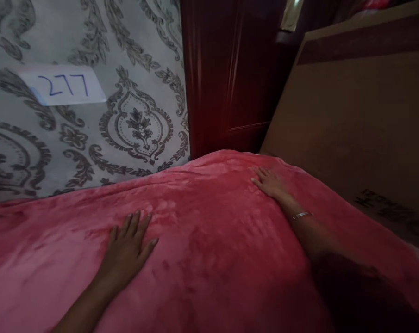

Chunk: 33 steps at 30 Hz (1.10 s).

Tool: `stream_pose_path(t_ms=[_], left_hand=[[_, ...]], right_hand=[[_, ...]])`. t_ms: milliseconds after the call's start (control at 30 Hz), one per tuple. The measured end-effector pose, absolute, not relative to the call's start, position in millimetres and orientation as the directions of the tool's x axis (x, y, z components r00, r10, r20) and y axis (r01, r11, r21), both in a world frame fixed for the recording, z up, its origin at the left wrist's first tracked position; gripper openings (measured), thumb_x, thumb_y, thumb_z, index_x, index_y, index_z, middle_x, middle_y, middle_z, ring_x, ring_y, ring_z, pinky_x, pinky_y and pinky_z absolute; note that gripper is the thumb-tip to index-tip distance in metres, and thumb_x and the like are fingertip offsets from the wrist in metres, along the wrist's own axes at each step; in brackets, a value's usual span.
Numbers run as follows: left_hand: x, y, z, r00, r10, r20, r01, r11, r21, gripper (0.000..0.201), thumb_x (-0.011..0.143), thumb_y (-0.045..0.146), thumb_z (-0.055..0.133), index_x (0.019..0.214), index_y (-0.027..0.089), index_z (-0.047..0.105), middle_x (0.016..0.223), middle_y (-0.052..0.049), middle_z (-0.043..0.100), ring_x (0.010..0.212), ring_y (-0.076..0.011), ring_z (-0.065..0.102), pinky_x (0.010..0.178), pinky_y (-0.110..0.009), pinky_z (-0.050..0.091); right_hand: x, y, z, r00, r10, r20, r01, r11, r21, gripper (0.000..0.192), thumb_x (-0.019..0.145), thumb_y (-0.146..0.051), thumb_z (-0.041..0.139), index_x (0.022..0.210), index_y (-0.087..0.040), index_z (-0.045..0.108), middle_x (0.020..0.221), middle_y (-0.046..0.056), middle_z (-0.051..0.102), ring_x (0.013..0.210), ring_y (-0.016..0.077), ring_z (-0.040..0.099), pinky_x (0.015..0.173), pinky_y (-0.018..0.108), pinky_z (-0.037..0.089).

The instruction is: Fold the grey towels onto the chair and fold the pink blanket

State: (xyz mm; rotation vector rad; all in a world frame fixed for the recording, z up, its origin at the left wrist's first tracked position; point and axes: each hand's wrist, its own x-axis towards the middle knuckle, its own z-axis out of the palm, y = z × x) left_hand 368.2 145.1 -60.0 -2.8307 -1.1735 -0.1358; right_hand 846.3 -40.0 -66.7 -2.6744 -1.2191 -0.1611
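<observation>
A plush pinkish-red blanket spreads across the whole lower part of the view, mostly smooth with small creases and darker brushed patches. My left hand lies flat on it at the left of centre, fingers spread and thumb out to the right. Farther off, near the blanket's far right corner, my right hand also rests flat with its fingers stretched out. A thin silver bracelet circles the right wrist, and a dark sleeve covers the forearm below it. Neither hand grips anything.
Behind the blanket's far edge stands a wall with grey damask wallpaper, bearing a paper label marked 277. A dark red door with a brass-coloured plate adjoins it. Along the right side leans a large cardboard box with dark printing.
</observation>
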Motion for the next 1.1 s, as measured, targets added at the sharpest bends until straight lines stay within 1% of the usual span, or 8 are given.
stream_pose_path(t_ms=[100, 267, 400, 567, 633, 767, 933, 1100], left_hand=[[368.5, 143.2, -58.3, 0.707, 0.700, 0.103, 0.705, -0.709, -0.018, 0.071, 0.094, 0.052, 0.036, 0.156, 0.019, 0.039, 0.166, -0.014, 0.028, 0.154, -0.0346, 0.023, 0.119, -0.061, 0.023], [370.2, 132.7, -52.5, 0.634, 0.766, 0.110, 0.772, -0.636, -0.016, 0.079, 0.093, 0.061, 0.042, 0.157, 0.015, 0.037, 0.165, -0.023, 0.024, 0.154, -0.0402, 0.018, 0.120, -0.064, 0.017], [371.0, 124.0, -45.5, 0.598, 0.801, 0.028, 0.800, -0.598, 0.046, 0.083, 0.093, 0.067, 0.041, 0.160, 0.018, 0.030, 0.167, -0.023, 0.019, 0.155, -0.0416, 0.012, 0.120, -0.064, 0.013], [366.5, 121.4, -44.5, 0.619, 0.785, 0.024, 0.781, -0.618, 0.087, 0.086, 0.092, 0.072, 0.037, 0.160, 0.019, 0.027, 0.166, -0.023, 0.020, 0.154, -0.0424, 0.014, 0.120, -0.064, 0.012], [365.1, 119.2, -45.4, 0.623, 0.781, 0.040, 0.776, -0.624, 0.096, 0.087, 0.092, 0.072, 0.036, 0.160, 0.018, 0.028, 0.166, -0.024, 0.023, 0.154, -0.0422, 0.015, 0.120, -0.064, 0.012], [362.7, 113.9, -42.5, 0.633, 0.772, 0.047, 0.762, -0.633, 0.138, 0.086, 0.092, 0.072, 0.036, 0.159, 0.019, 0.029, 0.165, -0.024, 0.025, 0.154, -0.0404, 0.017, 0.120, -0.063, 0.012], [313.7, 128.1, -28.4, 0.618, 0.786, 0.005, 0.780, -0.615, 0.115, 0.076, 0.095, 0.066, 0.034, 0.155, 0.019, 0.039, 0.164, -0.020, 0.030, 0.152, -0.0386, 0.021, 0.120, -0.064, 0.009], [176.3, 158.3, -17.2, 0.392, 0.918, -0.061, 0.920, -0.392, 0.010, 0.069, 0.099, 0.056, 0.027, 0.159, 0.020, 0.031, 0.168, -0.015, 0.021, 0.153, -0.0382, 0.017, 0.119, -0.067, 0.007]], right_hand=[[856.8, -43.6, -77.6, 0.679, 0.710, 0.188, 0.734, -0.665, -0.138, 0.065, 0.101, -0.050, 0.035, 0.158, -0.019, 0.036, 0.163, 0.013, 0.034, 0.150, 0.0296, 0.030, 0.121, 0.048, 0.026], [869.1, -50.5, -91.4, 0.602, 0.750, 0.274, 0.795, -0.594, -0.124, 0.065, 0.101, -0.049, 0.031, 0.154, -0.013, 0.041, 0.157, 0.017, 0.043, 0.147, 0.0306, 0.037, 0.121, 0.048, 0.027], [883.1, -55.7, -100.5, 0.573, 0.765, 0.294, 0.819, -0.548, -0.170, 0.074, 0.097, -0.055, 0.029, 0.151, -0.007, 0.044, 0.153, 0.025, 0.044, 0.146, 0.0378, 0.036, 0.121, 0.053, 0.027], [830.7, -38.0, -83.4, 0.665, 0.676, 0.317, 0.745, -0.627, -0.228, 0.068, 0.095, -0.064, 0.027, 0.149, -0.030, 0.049, 0.155, 0.020, 0.044, 0.142, 0.0499, 0.035, 0.107, 0.077, 0.028], [770.2, -28.8, -74.9, 0.566, 0.747, 0.349, 0.824, -0.527, -0.207, 0.066, 0.096, -0.062, 0.025, 0.149, -0.030, 0.048, 0.159, 0.015, 0.039, 0.147, 0.0459, 0.029, 0.111, 0.074, 0.028], [639.5, -25.6, -81.6, 0.283, 0.938, 0.199, 0.957, -0.264, -0.119, 0.062, 0.098, -0.056, 0.030, 0.155, -0.031, 0.041, 0.162, 0.007, 0.037, 0.150, 0.0354, 0.030, 0.114, 0.064, 0.034], [582.4, -43.2, -101.8, 0.258, 0.947, 0.191, 0.966, -0.254, -0.046, 0.059, 0.101, -0.051, 0.028, 0.156, -0.033, 0.039, 0.163, 0.005, 0.035, 0.149, 0.0316, 0.033, 0.116, 0.061, 0.033], [587.9, -48.5, -91.9, 0.259, 0.951, 0.169, 0.965, -0.248, -0.087, 0.058, 0.102, -0.049, 0.026, 0.156, -0.031, 0.039, 0.163, 0.005, 0.035, 0.149, 0.0314, 0.032, 0.117, 0.061, 0.030]])
